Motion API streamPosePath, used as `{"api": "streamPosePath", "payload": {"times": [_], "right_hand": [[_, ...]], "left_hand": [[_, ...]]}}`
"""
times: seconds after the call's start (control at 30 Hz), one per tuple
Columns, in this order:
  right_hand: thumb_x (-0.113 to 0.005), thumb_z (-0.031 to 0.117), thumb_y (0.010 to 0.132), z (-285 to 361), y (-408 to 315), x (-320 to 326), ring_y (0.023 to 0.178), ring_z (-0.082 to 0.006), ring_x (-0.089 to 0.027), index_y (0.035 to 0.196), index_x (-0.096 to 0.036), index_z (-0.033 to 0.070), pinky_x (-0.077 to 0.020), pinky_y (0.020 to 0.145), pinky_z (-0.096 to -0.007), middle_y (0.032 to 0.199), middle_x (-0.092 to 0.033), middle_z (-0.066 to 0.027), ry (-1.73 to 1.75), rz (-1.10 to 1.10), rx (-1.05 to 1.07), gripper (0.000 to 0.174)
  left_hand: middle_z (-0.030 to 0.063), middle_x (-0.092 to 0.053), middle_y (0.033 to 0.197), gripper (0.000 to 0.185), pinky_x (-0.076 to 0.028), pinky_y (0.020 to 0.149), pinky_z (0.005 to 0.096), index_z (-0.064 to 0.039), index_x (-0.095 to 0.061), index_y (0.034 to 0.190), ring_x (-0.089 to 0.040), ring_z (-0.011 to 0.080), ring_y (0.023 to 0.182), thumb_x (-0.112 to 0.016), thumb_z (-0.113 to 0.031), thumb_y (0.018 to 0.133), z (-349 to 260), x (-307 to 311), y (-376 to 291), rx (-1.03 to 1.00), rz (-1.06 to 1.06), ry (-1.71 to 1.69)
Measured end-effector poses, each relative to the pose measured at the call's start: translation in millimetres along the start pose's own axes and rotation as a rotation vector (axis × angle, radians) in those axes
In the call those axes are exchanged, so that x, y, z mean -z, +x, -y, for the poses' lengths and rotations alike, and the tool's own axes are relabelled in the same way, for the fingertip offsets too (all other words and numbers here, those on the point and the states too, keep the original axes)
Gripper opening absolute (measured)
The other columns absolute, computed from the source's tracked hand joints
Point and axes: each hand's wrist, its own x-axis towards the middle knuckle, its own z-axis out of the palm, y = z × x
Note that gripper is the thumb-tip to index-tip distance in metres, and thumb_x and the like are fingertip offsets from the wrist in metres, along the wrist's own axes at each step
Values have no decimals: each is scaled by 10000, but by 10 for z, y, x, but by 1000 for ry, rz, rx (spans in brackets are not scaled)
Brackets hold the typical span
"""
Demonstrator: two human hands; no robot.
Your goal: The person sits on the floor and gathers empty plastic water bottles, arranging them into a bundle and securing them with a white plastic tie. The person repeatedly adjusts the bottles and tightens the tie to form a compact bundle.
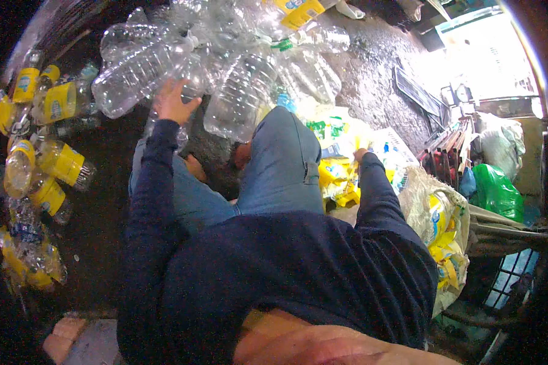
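Note:
My left hand point(176, 104) reaches in among large clear plastic bottles, its thumb and fingers spread apart. Just beyond its fingertips lies a clear bottle point(194, 75), and whether they press on it is hard to see. A ribbed clear bottle point(239, 98) stands to the right of this hand, close to my knee. On the other side, my right hand point(360, 155) is at a heap of yellow plastic labels point(338, 171). Glare and the sleeve hide its fingers, so any grip on a label cannot be made out.
Yellow-labelled bottles point(57, 157) lie in a row at far left. A woven sack point(413, 191) with yellow-labelled plastic point(443, 237) sits beside my right arm. Behind it are a green plastic bag point(497, 191), a pale sack point(500, 141) and a dial scale point(463, 93).

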Motion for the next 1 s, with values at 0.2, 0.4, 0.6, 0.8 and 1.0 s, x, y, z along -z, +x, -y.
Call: {"api": "streamPosePath", "payload": {"times": [0.2, 0.4, 0.6, 0.8, 1.0], "right_hand": [[-547, 680, 778, 557, 95, 940, 1122, -347, -561, 1160, -618, 25, -423, 945, -451, 1200, -584, -222, -231, 92, 173, 762], [-535, 499, 852, 1339, 1130, 2206, 942, -378, -622, 984, -649, 8, -488, 808, -462, 991, -648, -222, -162, -240, 518, 521], [-453, 264, 874, 2750, 1349, 4039, 823, -320, -675, 919, -696, 72, -534, 695, -467, 949, -681, -151, -490, -675, 577, 312], [-453, 212, 913, 3566, 1448, 4989, 924, -253, -659, 945, -695, 136, -518, 694, -399, 974, -699, -52, -1116, -748, 473, 256], [-549, 233, 849, 3662, 1675, 4971, 928, -233, -672, 952, -720, 129, -540, 720, -403, 973, -700, -72, -1102, -650, 511, 225]], "left_hand": [[146, -568, 1168, 460, -478, 866, 377, -80, -561, 1183, -587, 300, 1024, -723, -257, 790, -165, -24, -218, 72, 209, -668], [126, -643, 1030, 452, -476, 836, 375, -112, -562, 1185, -626, 257, 941, -712, -287, 797, 309, -744, -82, 185, 326, -495], [138, -638, 1013, 467, -469, 851, 385, -100, -557, 1188, -612, 274, 969, -706, -318, 802, 531, -855, 0, 327, 473, -480], [160, -632, 1062, 477, -465, 857, 389, -105, -552, 1195, -604, 297, 1011, -686, -361, 817, 581, -1065, 193, 351, 529, -533], [163, -621, 1088, 506, -456, 874, 390, -133, -528, 1231, -590, 293, 1040, -659, -410, 829, 654, -1041, 313, 359, 566, -490]]}}
